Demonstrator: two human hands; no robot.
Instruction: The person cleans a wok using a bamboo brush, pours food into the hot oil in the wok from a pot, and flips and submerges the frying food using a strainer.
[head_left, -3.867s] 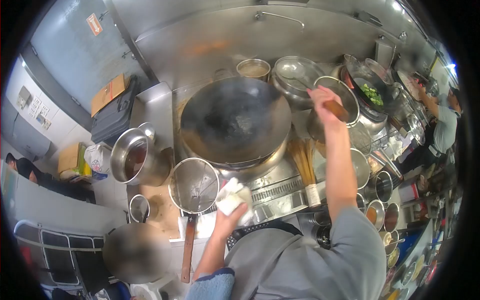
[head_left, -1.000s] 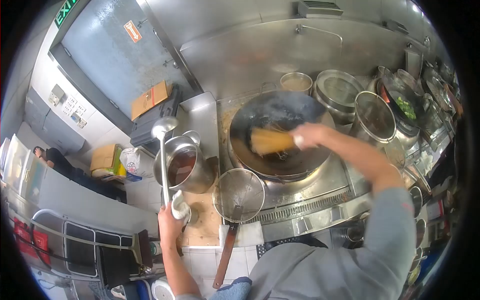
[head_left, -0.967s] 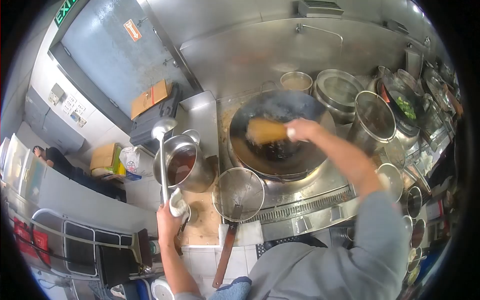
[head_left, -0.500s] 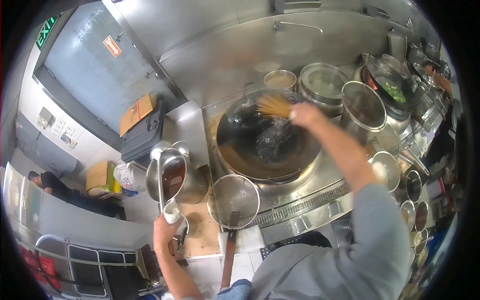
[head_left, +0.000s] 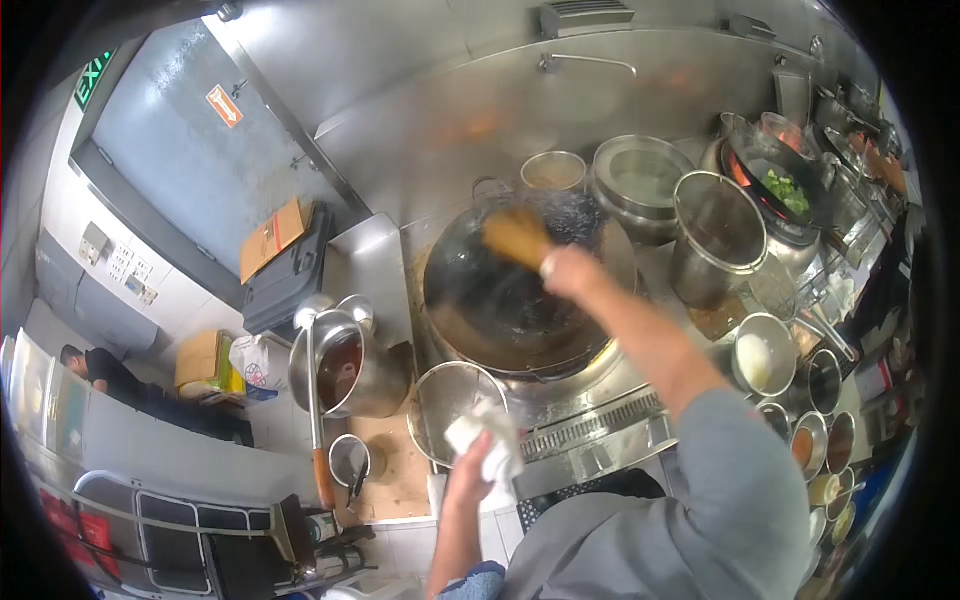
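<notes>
My right hand (head_left: pixel 575 272) is closed around a bamboo wok brush (head_left: pixel 515 238), its bristles blurred over the far side of a large dark wok (head_left: pixel 490 345). Water glistens inside the wok. Nearer to me, my left hand (head_left: pixel 468 475) grips a crumpled white cloth (head_left: pixel 487 445). The cloth hangs over a round wire strainer (head_left: pixel 425 412) and covers part of it. To the left, a ladle (head_left: pixel 313 390) with a wooden handle leans against a steel pot (head_left: pixel 385 375) of brown liquid. A small metal cup (head_left: pixel 350 460) stands beside that handle.
Right of the wok are a pot of pale liquid (head_left: pixel 650 180), a deep steel pot with a strainer rim (head_left: pixel 700 265) and another wok with greens (head_left: pixel 785 190). Several bowls line the right side. A faucet (head_left: pixel 590 63) juts from the back wall. A person (head_left: pixel 120 380) is at far left.
My left hand, with the white cloth, has moved right from the ladle handle to the strainer. My right hand has swept the brush left across the wok.
</notes>
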